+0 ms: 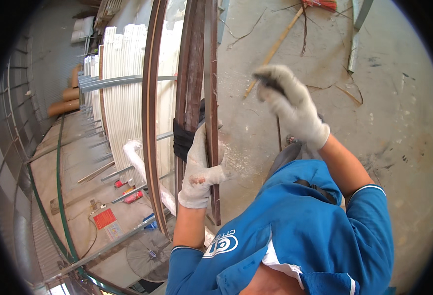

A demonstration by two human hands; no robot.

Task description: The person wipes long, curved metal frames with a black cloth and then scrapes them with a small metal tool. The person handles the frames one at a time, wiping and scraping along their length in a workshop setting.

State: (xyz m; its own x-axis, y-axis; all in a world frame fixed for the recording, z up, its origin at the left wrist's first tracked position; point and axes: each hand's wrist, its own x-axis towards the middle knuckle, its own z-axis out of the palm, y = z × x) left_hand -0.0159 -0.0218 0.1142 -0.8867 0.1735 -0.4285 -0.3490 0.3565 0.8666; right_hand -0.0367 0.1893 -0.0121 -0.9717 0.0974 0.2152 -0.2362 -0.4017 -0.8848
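Observation:
My left hand [200, 174], in a dirty off-white work glove, is wrapped round a long brown strip [211, 93] with a lengthwise edge. Just left of it, more brown strips [192, 73] stand side by side, with a black cloth band [182, 140] round them. Farther left rises a separate brown strip [150, 108]. My right hand [297, 110], also gloved, is raised over the floor, apart from the strips. Its fingers are curled and blurred around something dark that I cannot make out.
White panels or strips [123, 98] are stacked on a metal rack [123, 82] at left. A broom [278, 44] with red bristles lies on the concrete floor, near metal bars [356, 39] and loose straps [349, 93]. A round fan [150, 253] stands at lower left.

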